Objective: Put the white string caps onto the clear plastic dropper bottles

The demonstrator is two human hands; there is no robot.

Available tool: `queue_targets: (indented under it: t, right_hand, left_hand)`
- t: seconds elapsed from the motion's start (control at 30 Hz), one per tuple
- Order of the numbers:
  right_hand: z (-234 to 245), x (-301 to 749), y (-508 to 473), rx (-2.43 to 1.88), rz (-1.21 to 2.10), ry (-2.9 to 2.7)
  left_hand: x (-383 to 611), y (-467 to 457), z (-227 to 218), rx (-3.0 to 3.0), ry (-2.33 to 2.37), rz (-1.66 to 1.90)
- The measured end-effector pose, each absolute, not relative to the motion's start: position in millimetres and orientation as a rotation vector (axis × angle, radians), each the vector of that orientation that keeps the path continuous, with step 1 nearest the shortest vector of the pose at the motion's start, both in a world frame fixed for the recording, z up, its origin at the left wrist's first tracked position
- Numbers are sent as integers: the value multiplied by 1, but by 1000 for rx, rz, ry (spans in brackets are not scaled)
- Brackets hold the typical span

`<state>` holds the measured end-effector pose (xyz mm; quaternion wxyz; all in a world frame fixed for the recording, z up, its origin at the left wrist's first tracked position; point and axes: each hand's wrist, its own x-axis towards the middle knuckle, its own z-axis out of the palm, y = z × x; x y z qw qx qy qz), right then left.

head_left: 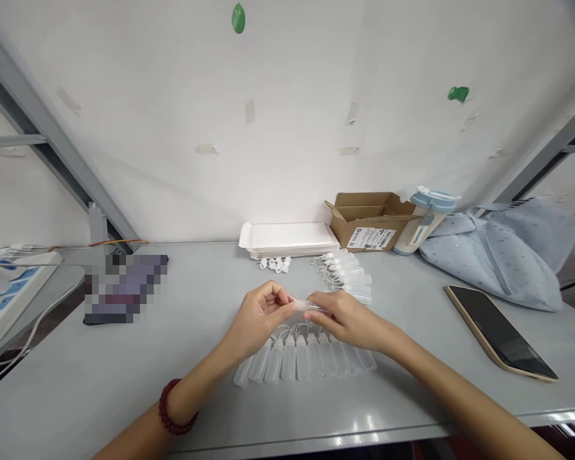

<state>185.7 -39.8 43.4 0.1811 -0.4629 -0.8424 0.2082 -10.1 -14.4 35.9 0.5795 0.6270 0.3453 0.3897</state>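
Above the middle of the table, both hands meet at a small translucent plastic squeeze bottle (319, 308). My right hand (347, 318) is wrapped around its body. The fingertips of my left hand (261, 313) pinch the white top at its left end, and the bottle lies roughly level. Just below the hands is a row of similar bottles (289, 359) with white tops and thin looped cords, partly covered by my right hand. A second fan of such bottles (356, 279) lies behind my right hand. Several loose white caps (275, 264) sit farther back.
A stack of white trays or sheets (290, 237) lies against the wall, beside an open cardboard box (371, 223). A blue-lidded container (424, 220), a light blue cloth bag (498, 249) and a phone (501, 332) are rightward. At left are a blurred dark item (129, 291) and a power strip (16, 291).
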Motion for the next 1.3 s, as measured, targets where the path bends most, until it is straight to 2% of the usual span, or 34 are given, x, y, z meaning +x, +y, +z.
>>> queue_targets:
  t: [0.13, 0.23, 0.33, 0.5, 0.6, 0.7, 0.87, 0.97, 1.03, 1.2, 1.3]
  right_hand:
    - [43, 185, -41, -1315, 526, -2400]
    - [46, 185, -41, -1295, 646, -2345]
    - [49, 184, -41, -1301, 917, -2166]
    - [47, 182, -38, -1154, 1640, -1619]
    - [44, 181, -37, -1065, 1838, -1459]
    - [44, 180, -38, -1098, 1770, -1506]
    - [50, 177, -46, -1312, 1341, -1785]
    - [52, 175, -49, -1354, 1226, -1815]
    - [51, 174, -49, -1317, 1284, -1764]
    - [46, 174, -43, -1111, 1667, -1464]
    - [44, 174, -42, -1071, 1696, -1433]
  left_hand:
    - [-9, -13, 36, 1441, 826, 867]
    - [-8, -15, 35, 1452, 821, 890]
    - [-7, -19, 34, 1490, 830, 942]
    - [-10, -22, 34, 1653, 854, 1021]
    - [-11, -22, 33, 1683, 845, 1026]
    - [-10, -22, 33, 1685, 849, 1024]
    - [-9, -20, 34, 1581, 875, 999]
    - [-9, -19, 34, 1530, 853, 994]
    - [-9, -19, 35, 1533, 829, 1008]
    - [-10, -22, 35, 1631, 771, 1060]
    - [-10, -24, 36, 1668, 741, 1075]
